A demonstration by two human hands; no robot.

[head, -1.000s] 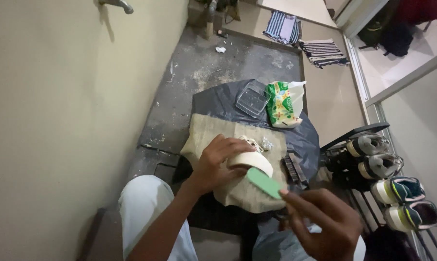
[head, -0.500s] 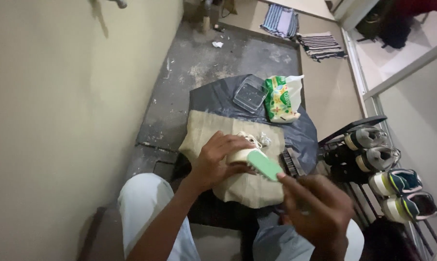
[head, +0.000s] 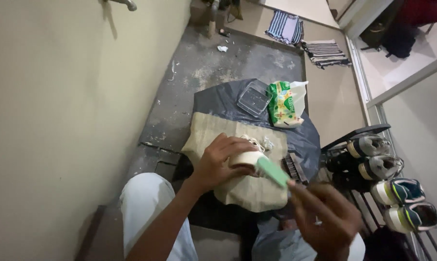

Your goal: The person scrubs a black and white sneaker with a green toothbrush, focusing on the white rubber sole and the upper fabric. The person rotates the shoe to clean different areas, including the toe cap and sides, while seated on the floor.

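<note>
My left hand (head: 218,162) grips a pale cream shoe (head: 247,158), holding it over a beige cloth (head: 218,133) spread on a dark plastic sheet (head: 305,137). My right hand (head: 325,215) holds a light green brush (head: 272,171) by its handle, with the brush's far end against the shoe's sole edge. A white lace (head: 253,142) shows just behind the shoe.
A dark bristle brush (head: 293,166) lies on the cloth's right edge. A clear plastic lid (head: 253,98) and a green packet (head: 282,104) sit on the sheet's far side. A shoe rack (head: 387,179) with several sneakers stands at right. A wall (head: 73,96) runs along the left.
My right hand has moved the green brush in against the shoe, and the view has shifted slightly. My left hand keeps its grip on the shoe.
</note>
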